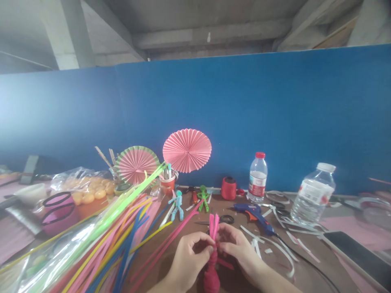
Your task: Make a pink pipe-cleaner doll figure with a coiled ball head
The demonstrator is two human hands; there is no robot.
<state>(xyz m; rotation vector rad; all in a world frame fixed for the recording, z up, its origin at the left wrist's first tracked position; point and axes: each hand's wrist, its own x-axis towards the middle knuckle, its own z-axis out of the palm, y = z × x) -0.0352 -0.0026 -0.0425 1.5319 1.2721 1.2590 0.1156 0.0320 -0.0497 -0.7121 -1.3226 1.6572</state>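
Between my hands stands a deep-pink bundle (211,273), wound round below, with bright pink strips fanning from its top. My left hand (193,255) pinches it from the left, thumb and forefinger meeting at its neck. From the right, my right hand (237,246) has closed its fingers on the upper part by the strips. Just beyond them are a light-blue doll figure (176,205) and a green doll figure (203,198). Black-handled scissors (226,219) lie behind the bundle, partly hidden by my hands.
Long coloured strips (122,240), some in clear plastic, spread across the left. A blue glue gun (259,217) with its cord, white scraps, two water bottles (258,179) and a phone (360,256) occupy the right. Paper fans (187,150) stand against the blue partition (244,106).
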